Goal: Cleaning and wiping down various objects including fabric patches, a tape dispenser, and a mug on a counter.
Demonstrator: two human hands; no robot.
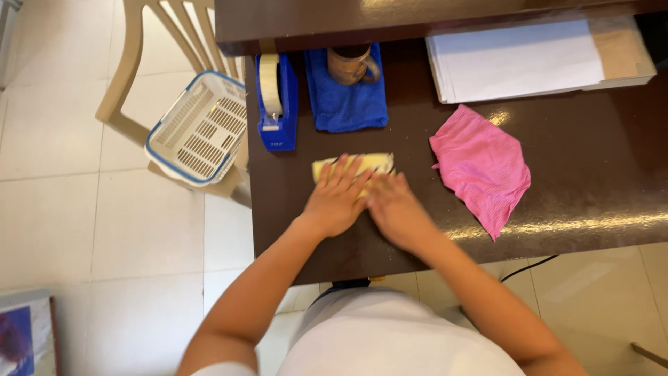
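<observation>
A small yellow folded cloth (372,162) lies flat on the dark brown table (591,188). My left hand (337,197) rests palm down on it with the fingers spread over its left part. Beside it, my right hand (398,210) presses flat on the cloth's right lower part, fingers together. Most of the cloth is hidden under both hands. Neither hand grips anything.
A pink cloth (481,166) lies to the right. Behind the hands stand a blue tape dispenser (277,101) and a mug (352,64) on a blue cloth (346,103). A stack of paper (518,61) sits back right. A white basket (199,129) rests on a beige chair (136,66).
</observation>
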